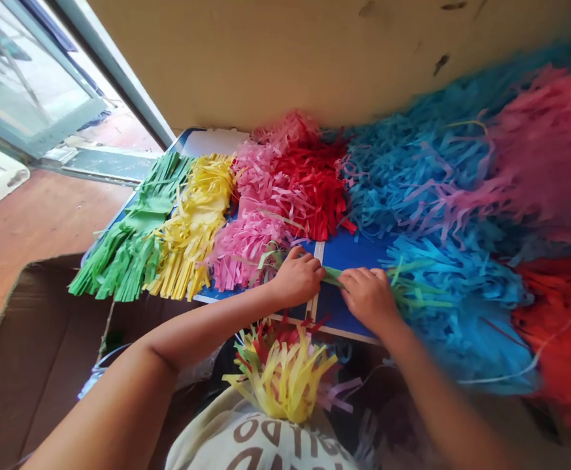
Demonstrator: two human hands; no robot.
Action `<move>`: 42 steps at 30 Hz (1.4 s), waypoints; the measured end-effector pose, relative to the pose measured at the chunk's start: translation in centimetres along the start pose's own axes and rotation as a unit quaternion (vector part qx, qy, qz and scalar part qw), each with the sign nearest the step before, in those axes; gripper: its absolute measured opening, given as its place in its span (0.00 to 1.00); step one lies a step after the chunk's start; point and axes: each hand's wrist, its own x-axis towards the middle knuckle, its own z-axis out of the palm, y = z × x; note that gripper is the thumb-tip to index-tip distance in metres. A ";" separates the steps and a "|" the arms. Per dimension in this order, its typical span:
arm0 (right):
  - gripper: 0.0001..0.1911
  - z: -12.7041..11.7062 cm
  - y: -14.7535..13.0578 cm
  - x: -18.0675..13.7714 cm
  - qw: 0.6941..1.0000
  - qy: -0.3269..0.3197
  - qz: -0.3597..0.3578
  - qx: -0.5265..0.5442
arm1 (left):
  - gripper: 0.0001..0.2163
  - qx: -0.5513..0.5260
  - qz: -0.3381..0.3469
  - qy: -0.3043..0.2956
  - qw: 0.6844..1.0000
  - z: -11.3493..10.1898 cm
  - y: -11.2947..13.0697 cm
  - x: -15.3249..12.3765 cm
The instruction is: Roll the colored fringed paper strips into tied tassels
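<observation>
A light green fringed paper strip (333, 275) is stretched between my two hands, just above the blue table's front part. My left hand (299, 277) is closed around one end, with green fringe showing beyond it. My right hand (368, 297) grips the other end, its fringe (420, 290) spreading to the right over blue paper. Close behind my left hand lies pink fringed paper (253, 245). Below my hands, a bunch of yellow fringed paper (293, 375) with red and green strips rests against my shirt.
Green (143, 225), yellow (200, 225) and red (317, 186) fringed papers lie along the table (347, 307). Heaps of blue (398, 163), pink (554, 156) and orange-red (560, 333) fringe fill the right. An open cardboard box (55, 346) stands at lower left; a thin white string (501, 377) runs right.
</observation>
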 end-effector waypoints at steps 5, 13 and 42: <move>0.10 1.0 3.0 -1.3 0.996 0.030 0.047 0.076 | 0.10 -0.014 0.007 -0.037 0.999 -0.8 -1.5 -0.8; 0.19 1.2 3.4 -1.0 0.983 0.063 0.134 0.105 | 0.12 -0.120 -0.077 -0.045 0.989 -0.2 -2.9 0.0; 0.02 -0.9 1.5 0.3 0.996 0.062 0.047 -0.043 | 0.09 0.038 0.098 0.034 0.994 -0.7 -2.3 0.6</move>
